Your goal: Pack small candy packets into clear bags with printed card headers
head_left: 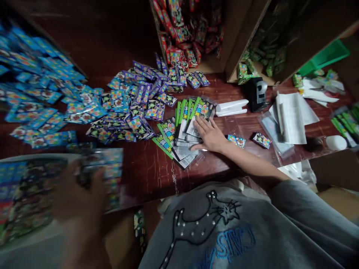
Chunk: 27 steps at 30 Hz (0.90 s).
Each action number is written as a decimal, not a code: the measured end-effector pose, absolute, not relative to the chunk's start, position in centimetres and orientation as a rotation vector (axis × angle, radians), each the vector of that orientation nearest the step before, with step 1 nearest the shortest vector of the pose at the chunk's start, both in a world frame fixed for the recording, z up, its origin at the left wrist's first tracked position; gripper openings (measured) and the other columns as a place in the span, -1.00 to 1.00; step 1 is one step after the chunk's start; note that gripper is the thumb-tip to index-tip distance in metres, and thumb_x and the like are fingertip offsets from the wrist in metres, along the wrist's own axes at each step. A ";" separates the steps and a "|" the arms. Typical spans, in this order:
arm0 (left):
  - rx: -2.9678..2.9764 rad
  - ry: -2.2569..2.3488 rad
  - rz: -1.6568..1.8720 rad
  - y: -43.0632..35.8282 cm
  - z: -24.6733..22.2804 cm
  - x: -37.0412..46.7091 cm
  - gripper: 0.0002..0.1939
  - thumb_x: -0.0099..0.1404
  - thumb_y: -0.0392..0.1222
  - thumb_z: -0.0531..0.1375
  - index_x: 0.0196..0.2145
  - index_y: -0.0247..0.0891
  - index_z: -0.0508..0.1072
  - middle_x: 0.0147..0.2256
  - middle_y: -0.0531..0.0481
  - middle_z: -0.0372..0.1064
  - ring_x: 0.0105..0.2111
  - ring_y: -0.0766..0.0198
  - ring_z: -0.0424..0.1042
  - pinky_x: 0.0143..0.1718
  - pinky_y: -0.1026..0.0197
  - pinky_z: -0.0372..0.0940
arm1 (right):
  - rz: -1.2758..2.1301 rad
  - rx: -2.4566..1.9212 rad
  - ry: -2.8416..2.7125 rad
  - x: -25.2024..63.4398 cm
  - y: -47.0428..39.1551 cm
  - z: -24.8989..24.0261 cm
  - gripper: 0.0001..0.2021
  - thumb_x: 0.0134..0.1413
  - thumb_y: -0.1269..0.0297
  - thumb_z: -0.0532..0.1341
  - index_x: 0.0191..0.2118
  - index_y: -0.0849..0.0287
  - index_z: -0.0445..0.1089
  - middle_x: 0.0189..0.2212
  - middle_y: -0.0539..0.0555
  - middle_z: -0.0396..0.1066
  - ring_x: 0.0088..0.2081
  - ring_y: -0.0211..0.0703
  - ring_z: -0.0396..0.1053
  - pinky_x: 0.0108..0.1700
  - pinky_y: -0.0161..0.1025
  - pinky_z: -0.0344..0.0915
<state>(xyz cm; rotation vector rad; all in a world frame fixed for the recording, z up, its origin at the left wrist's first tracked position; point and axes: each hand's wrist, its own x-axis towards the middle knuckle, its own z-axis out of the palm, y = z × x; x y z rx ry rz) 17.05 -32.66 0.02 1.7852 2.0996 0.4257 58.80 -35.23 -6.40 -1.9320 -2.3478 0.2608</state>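
My right hand (210,136) lies spread on a stack of green-and-black printed plastic bags (183,127) at the middle of the dark red table. Blurred by motion, my left hand (81,186) is at the lower left, its fingers curled at the top of a clear pack of colourful sachets (112,175). That pack is over the edge of a pale tub (33,239), which holds more filled packs. Loose purple sachets (143,93) and blue sachets (42,93) are heaped behind the hands.
Cardboard boxes at the back hold red packets (192,56) and green packets (266,59). Right of the bags are a black tape dispenser (257,95), white folded sheets (293,117), two small packets and a white-capped jar (336,142). A green tray (325,58) stands at far right.
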 end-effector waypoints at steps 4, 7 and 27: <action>1.914 2.289 0.316 -33.7 -1.5 22.4 -0.33 0.49 0.26 0.06 0.45 0.06 0.31 0.25 -0.33 0.37 0.18 -0.48 0.36 0.10 -0.49 0.31 | 0.213 -1.854 -2.335 58.0 -36.1 -6.5 -0.32 0.44 -0.09 0.29 0.37 0.43 0.41 0.41 0.39 0.32 0.44 0.19 0.34 0.49 0.08 0.29; 2.270 2.234 0.170 -34.8 -3.0 24.2 -0.40 0.58 -0.03 -0.13 0.46 0.00 0.33 0.24 -0.38 0.37 0.16 -0.38 0.34 0.08 -0.38 0.31 | 0.186 -1.825 -2.309 57.6 -36.9 -6.3 -0.61 0.58 0.21 0.14 0.26 0.32 0.55 0.30 0.28 0.48 0.34 0.05 0.48 0.37 -0.06 0.45; 1.187 1.068 0.731 -33.2 -3.3 35.3 -0.51 0.14 0.13 0.51 -0.13 -0.28 0.61 -0.16 -0.07 0.65 -0.17 0.14 0.58 -0.05 0.13 0.46 | 0.274 -1.053 -2.316 56.1 -41.4 0.8 -0.30 0.48 -0.20 0.16 0.39 0.33 0.36 0.38 0.34 0.39 0.40 0.16 0.37 0.40 0.14 0.44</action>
